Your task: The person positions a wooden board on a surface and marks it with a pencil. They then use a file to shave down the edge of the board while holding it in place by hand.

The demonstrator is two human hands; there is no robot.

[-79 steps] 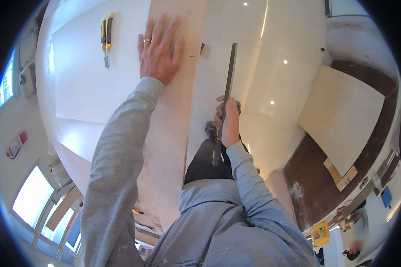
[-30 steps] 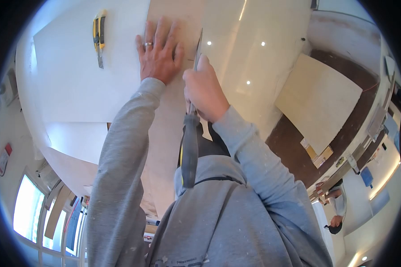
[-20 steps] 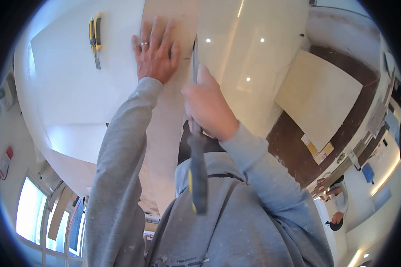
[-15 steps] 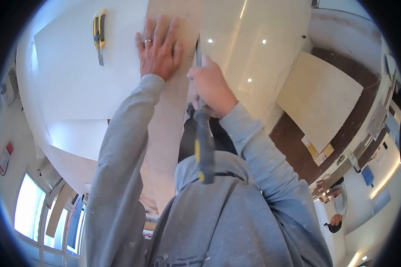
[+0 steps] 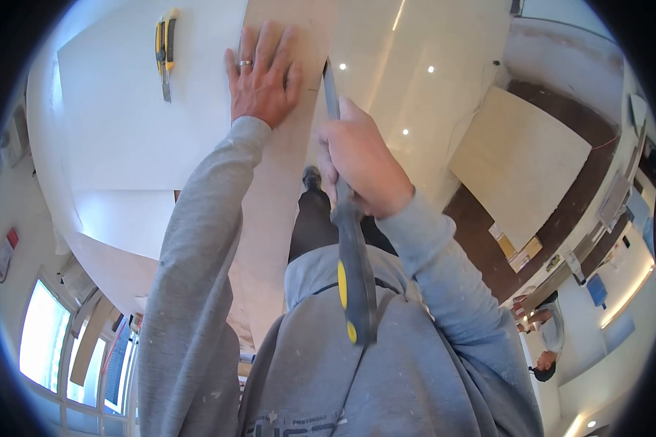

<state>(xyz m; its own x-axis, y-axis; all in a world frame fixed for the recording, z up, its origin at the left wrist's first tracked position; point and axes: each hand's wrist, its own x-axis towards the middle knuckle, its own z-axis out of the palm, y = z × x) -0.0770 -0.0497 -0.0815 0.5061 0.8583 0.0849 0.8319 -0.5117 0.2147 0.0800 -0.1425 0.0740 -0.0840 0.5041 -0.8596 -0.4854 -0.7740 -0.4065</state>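
My left hand (image 5: 264, 86) lies flat with fingers spread on a pale flat board (image 5: 270, 175), a ring on one finger. My right hand (image 5: 361, 156) is wrapped round the front of a jab saw's grey-and-yellow handle (image 5: 356, 280). The narrow metal blade (image 5: 332, 91) runs forward from my fist, its dark tip right at the board's right edge, beside a short line marked on the surface. Left of my left hand, a yellow-and-black utility knife (image 5: 165, 54) rests on a white sheet (image 5: 116, 124) with its blade extended.
Glossy light floor (image 5: 415, 95) reflects spotlights to the right of the board. A large loose panel (image 5: 521, 167) lies on brown flooring farther right. My shoe (image 5: 311, 178) stands by the board edge. Another person (image 5: 550, 339) is at the far right, and windows (image 5: 47, 339) are at lower left.
My right hand and the saw have drawn back toward my body and slightly right, showing more of the blade. My left hand stays pressed in place.
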